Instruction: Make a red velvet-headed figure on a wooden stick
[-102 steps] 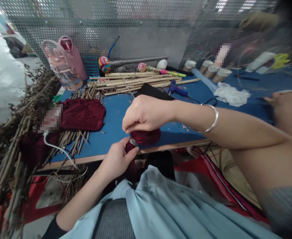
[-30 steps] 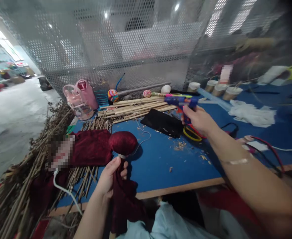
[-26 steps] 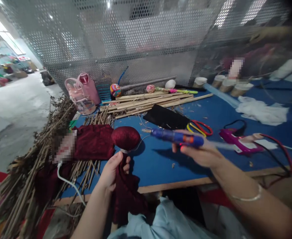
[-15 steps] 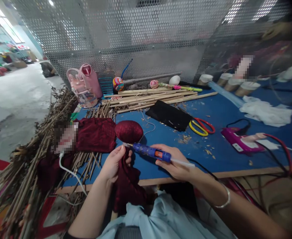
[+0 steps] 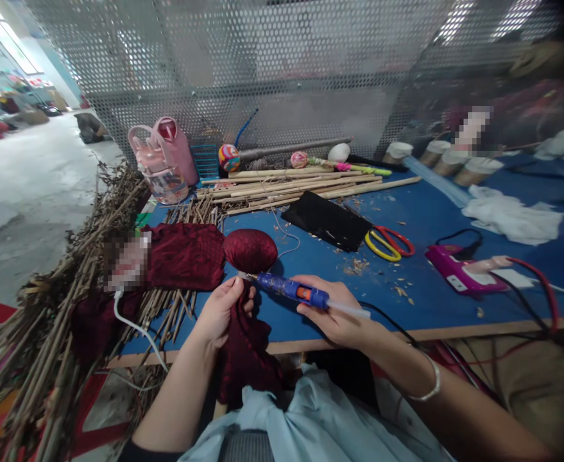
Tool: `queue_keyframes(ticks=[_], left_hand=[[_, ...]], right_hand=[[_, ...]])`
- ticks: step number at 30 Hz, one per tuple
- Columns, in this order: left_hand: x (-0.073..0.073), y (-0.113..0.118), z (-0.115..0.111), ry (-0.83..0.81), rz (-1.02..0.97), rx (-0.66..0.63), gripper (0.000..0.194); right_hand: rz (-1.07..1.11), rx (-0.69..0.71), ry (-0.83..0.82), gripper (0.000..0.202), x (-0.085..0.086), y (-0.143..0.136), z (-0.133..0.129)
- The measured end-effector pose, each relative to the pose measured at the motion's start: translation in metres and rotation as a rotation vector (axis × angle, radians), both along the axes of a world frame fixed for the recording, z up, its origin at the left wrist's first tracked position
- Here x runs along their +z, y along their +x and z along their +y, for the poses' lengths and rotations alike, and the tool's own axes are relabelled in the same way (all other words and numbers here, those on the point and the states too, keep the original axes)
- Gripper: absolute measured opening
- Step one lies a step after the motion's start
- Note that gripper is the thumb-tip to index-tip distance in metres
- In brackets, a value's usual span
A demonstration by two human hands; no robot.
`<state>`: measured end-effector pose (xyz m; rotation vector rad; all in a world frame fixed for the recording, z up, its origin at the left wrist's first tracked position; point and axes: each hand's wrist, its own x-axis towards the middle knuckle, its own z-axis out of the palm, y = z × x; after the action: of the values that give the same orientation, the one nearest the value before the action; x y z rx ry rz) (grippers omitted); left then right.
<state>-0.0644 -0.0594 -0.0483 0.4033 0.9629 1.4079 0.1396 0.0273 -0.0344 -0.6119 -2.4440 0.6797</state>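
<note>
The fingers of the left hand (image 5: 220, 311) are closed in a pinch on the gathered neck of the burgundy fabric (image 5: 246, 359), directly beneath its rounded, stuffed head (image 5: 250, 250). The loose length hangs past the front edge of the tabletop (image 5: 301, 326). Whether the head touches the tabletop cannot be determined. The right hand (image 5: 339, 314) is wrapped around a blue glue gun (image 5: 284, 287), its nozzle at the neck. A burgundy cloth (image 5: 185, 256) lies left of the head; a black cloth (image 5: 327, 220) and scissors (image 5: 374, 232) lie to the right.
</note>
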Motion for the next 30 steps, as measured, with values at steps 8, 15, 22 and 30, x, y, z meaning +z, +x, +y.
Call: queue_keyframes(ticks=[8,15,22,30], left_hand=[[-0.002,0.0,-0.001,0.004,-0.004,0.001,0.032],[0.002,0.0,-0.001,-0.018,0.021,-0.004,0.032],[0.0,0.001,-0.003,-0.11,0.036,0.009,0.037],[-0.002,0.002,-0.002,-0.13,0.004,0.014,0.037]], right_hand=[[-0.092,0.004,0.195,0.037,0.005,0.006,-0.006],[-0.086,-0.273,0.412,0.044,0.011,0.041,0.048],[-0.465,-0.66,0.329,0.067,0.023,0.076,0.195],[-0.615,-0.684,0.229,0.077,0.032,0.083,0.253]])
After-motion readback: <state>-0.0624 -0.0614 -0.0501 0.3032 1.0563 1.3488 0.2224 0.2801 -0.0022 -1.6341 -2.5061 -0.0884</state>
